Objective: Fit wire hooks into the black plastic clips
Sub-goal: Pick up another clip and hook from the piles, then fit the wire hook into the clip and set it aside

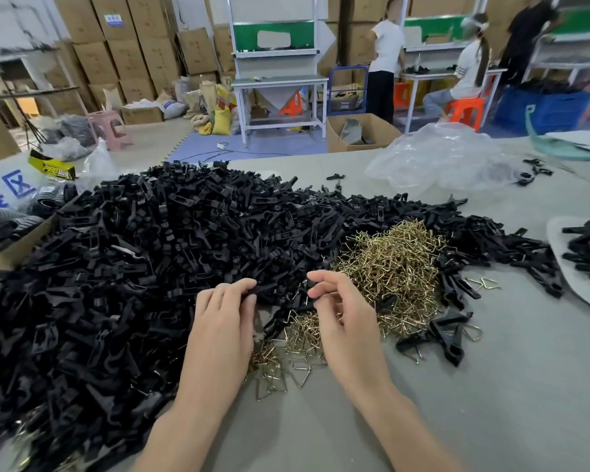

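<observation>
A huge heap of black plastic clips [150, 253] covers the left and middle of the grey table [491, 386]. To its right lies a pile of brass-coloured wire hooks [395, 267], trailing down to loose hooks [286, 362] between my wrists. My left hand [223, 315] pinches a black clip [269, 291] at its fingertips. My right hand [338, 311] is just right of that clip, fingers curled, thumb and forefinger at the clip's other end. Whether it also holds a hook, I cannot tell.
A clear plastic bag [436, 158] lies at the back right of the table. A white tray [566, 267] with black clips sits at the right edge. A cardboard box [11, 257] stands at the left. People work at benches in the background.
</observation>
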